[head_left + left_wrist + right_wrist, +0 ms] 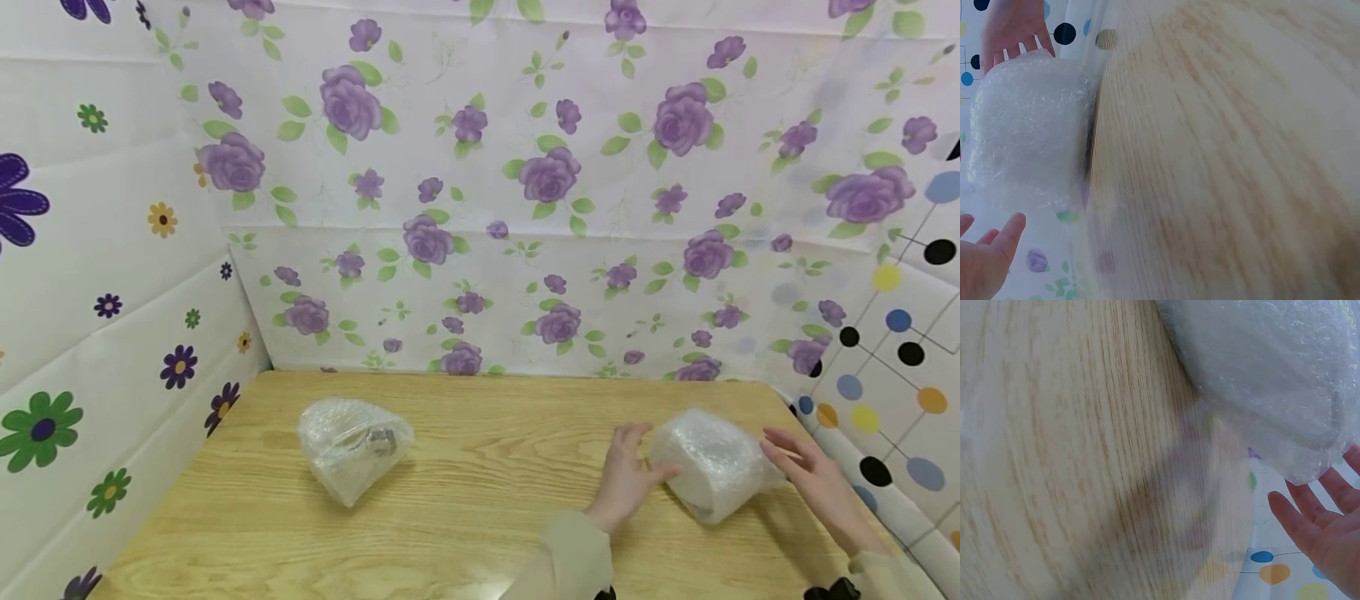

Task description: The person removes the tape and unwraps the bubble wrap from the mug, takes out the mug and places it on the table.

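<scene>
Two bundles in clear bubble wrap lie on a wood-grain table [480,467], well apart. Left bundle [348,446]: toward the table's left, its wrap narrowing toward the near edge; a small greyish patch [381,442] shows through, contents too blurred to name. Right bundle [708,462]: near the table's right edge, rounded and bulky, wrap tapering off to the right, contents hidden.

Hands apart, one on each side of the right bundle. Left hand [626,479] on its left flank, fingers extended, thumb pointing across the near left side; the left wrist view shows a gap between a fingertip and the wrap. Right hand [813,475] on its right flank, fingers reaching toward the tapering end, spread and loosely bent. In the right wrist view the fingertips come right up to the wrap's edge; cannot tell whether they touch. Neither hand is clamped on anything.

Pale beige sleeves [577,550] cover both forearms; a dark object [832,590] sits by the right cuff, partly cut off by the frame.

Surroundings: back sheet [480,283] with purple roses and green leaves; left sheet [135,250] with multicoloured flowers; right sheet [892,367] with coloured dots joined by thin lines.
</scene>
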Tool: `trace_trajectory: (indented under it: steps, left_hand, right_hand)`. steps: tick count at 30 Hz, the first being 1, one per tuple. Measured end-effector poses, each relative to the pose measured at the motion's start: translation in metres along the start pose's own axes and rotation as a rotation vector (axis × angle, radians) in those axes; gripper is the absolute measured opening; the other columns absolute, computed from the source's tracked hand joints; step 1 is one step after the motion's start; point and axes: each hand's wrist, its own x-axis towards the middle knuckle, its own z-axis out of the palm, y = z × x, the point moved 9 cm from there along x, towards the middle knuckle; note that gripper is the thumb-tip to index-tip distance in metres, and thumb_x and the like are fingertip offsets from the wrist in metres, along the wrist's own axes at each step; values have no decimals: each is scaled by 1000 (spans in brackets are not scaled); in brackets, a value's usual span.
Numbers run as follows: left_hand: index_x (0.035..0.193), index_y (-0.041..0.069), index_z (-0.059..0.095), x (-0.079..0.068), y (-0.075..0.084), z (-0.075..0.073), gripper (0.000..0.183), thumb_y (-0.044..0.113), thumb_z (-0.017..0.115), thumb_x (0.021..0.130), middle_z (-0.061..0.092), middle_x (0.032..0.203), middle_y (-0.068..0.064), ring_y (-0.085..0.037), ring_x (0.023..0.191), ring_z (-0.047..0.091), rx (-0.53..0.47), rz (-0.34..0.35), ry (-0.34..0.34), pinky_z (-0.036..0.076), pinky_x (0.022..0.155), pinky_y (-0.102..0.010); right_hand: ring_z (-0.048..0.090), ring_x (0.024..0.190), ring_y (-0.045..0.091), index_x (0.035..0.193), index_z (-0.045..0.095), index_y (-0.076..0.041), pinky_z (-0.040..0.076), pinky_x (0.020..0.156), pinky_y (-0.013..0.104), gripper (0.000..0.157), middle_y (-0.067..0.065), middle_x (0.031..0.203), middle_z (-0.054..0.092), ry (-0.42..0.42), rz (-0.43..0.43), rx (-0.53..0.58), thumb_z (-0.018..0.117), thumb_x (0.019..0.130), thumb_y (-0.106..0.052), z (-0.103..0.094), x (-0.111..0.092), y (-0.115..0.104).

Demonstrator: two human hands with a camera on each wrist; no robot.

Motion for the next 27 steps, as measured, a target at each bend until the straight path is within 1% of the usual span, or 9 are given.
trace_trajectory:
  steps: [2, 3, 5, 7, 10, 14, 18, 22, 27]
  left_hand:
    - [124, 5, 47, 0, 0, 3, 60, 23, 74, 75, 40, 118, 3, -11, 103, 42, 19, 15, -1, 43, 81, -23]
    - [124, 5, 47, 0, 1, 4, 59, 22, 74, 75, 40, 118, 3, -11, 104, 42, 28, 21, -3, 42, 82, -23]
    - [125, 6, 46, 0, 1, 5, 60, 23, 74, 75, 39, 119, 3, -12, 107, 41, 46, 22, -13, 40, 85, -24]
    - [127, 8, 45, -1, 0, 6, 62, 23, 74, 75, 38, 121, 3, -13, 110, 41, 61, 12, -24, 38, 89, -24]
    - [130, 9, 43, 0, -1, 8, 65, 25, 74, 75, 37, 122, 3, -14, 112, 40, 64, -8, -31, 35, 91, -24]
    - [131, 8, 42, 2, -2, 11, 70, 27, 75, 73, 36, 121, 5, -13, 111, 41, 42, -27, -22, 35, 91, -24]
    - [132, 10, 41, 3, -3, 13, 71, 28, 75, 72, 36, 119, 6, -12, 109, 41, 13, -53, -23, 35, 91, -24]
    - [132, 11, 41, 4, -4, 14, 71, 28, 74, 73, 36, 120, 7, -12, 110, 40, 2, -76, -35, 35, 91, -24]
    - [133, 10, 40, 6, -5, 15, 72, 28, 75, 72, 36, 119, 6, -12, 110, 41, 17, -76, -33, 35, 91, -24]
  right_hand:
    - [39, 97, -2, 138, 28, 4, 45, 73, 34, 63, 24, 132, 32, -16, 9, 9, 39, 95, -42, 1, 0, 2]
    - [38, 96, -3, 137, 28, 4, 45, 73, 37, 63, 24, 132, 32, -26, 10, 20, 38, 96, -42, 2, 0, 3]
    - [37, 93, -8, 136, 30, 5, 45, 74, 39, 62, 16, 130, 37, -40, 12, 44, 38, 96, -41, 4, 0, 5]
    - [37, 93, -10, 136, 31, 6, 46, 75, 43, 61, 4, 126, 42, -48, 16, 69, 38, 96, -41, 5, 0, 7]
    - [37, 91, -14, 135, 32, 7, 47, 75, 40, 62, -2, 123, 42, -38, 24, 87, 39, 96, -40, 5, -1, 8]
    - [36, 90, -14, 135, 30, 9, 47, 77, 41, 65, 18, 131, 36, -34, 53, 92, 39, 96, -42, 6, -1, 10]
    - [37, 88, -15, 135, 30, 9, 46, 78, 42, 65, 21, 131, 36, -34, 77, 100, 39, 95, -42, 8, 0, 11]
    - [39, 87, -15, 134, 31, 9, 47, 77, 39, 65, 11, 127, 41, -22, 79, 104, 40, 95, -42, 8, -1, 13]
    - [40, 88, -15, 133, 33, 8, 48, 74, 32, 63, -12, 116, 44, -1, 71, 120, 42, 95, -41, 6, -3, 14]
